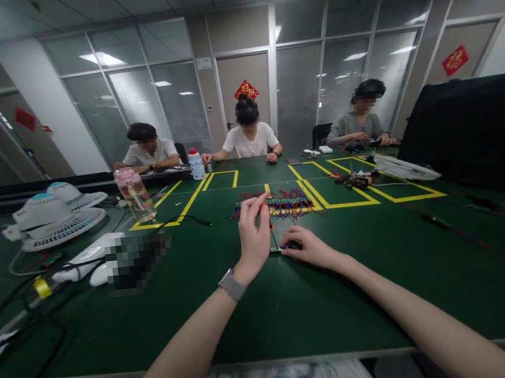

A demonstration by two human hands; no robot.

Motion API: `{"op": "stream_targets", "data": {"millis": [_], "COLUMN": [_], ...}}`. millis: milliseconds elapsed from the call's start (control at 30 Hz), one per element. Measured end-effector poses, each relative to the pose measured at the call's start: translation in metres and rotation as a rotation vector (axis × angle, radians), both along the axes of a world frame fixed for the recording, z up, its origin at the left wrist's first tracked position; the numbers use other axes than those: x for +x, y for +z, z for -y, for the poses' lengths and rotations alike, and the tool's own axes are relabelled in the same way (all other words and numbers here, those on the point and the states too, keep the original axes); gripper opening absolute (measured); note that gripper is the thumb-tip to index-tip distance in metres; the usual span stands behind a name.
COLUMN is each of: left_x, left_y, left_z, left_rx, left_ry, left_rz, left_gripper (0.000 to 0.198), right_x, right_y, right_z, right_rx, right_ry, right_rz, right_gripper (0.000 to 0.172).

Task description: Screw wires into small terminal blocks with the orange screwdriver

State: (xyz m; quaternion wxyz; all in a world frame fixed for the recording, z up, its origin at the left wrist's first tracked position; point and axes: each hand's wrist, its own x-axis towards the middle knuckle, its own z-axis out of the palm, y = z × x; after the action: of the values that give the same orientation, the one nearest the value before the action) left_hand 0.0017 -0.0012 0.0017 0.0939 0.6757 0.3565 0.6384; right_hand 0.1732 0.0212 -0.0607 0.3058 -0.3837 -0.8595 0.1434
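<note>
My left hand (253,228), with a watch on its wrist, is closed in a pinch around an upright screwdriver (271,228). Orange shows on its handle, and its thin dark shaft points down at a small circuit board (275,249) on the green table. My right hand (309,244) rests on the table to the right, its fingers closed on the board's near end. A dark rounded piece (293,245) sits under those fingers; I cannot make out what it is. Just beyond my hands lies a row of small boards with red and blue wires (287,202).
Fans (52,216), cables and a power strip (90,257) crowd the left. A pink-lidded bottle (136,195) and a blue bottle (196,165) stand farther back. Pliers-like tools (355,179) and a white fan-like object (406,168) lie right. Several co-workers sit opposite.
</note>
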Motion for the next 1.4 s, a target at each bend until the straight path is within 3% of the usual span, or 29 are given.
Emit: {"op": "stream_targets", "data": {"millis": [100,433,1400], "left_x": [0.0008,0.0009,0.0011], "left_y": [-0.0007,-0.0009,-0.0012], "left_z": [-0.0026,-0.0028,-0.0032], "left_rx": [-0.001,0.034,0.019], "left_ry": [-0.044,-0.017,-0.053], "left_rz": [0.019,0.01,0.004], "left_gripper": [0.031,0.024,0.029], "right_x": [-0.0001,-0.0004,0.0], "right_y": [0.0004,0.0016,0.0021], "right_z": [0.0003,0.0014,0.0014], "right_rx": [-0.003,-0.015,-0.016], "right_ry": [0.001,-0.008,-0.014], "right_rz": [-0.004,0.008,0.018], "right_gripper": [0.011,0.01,0.011]}}
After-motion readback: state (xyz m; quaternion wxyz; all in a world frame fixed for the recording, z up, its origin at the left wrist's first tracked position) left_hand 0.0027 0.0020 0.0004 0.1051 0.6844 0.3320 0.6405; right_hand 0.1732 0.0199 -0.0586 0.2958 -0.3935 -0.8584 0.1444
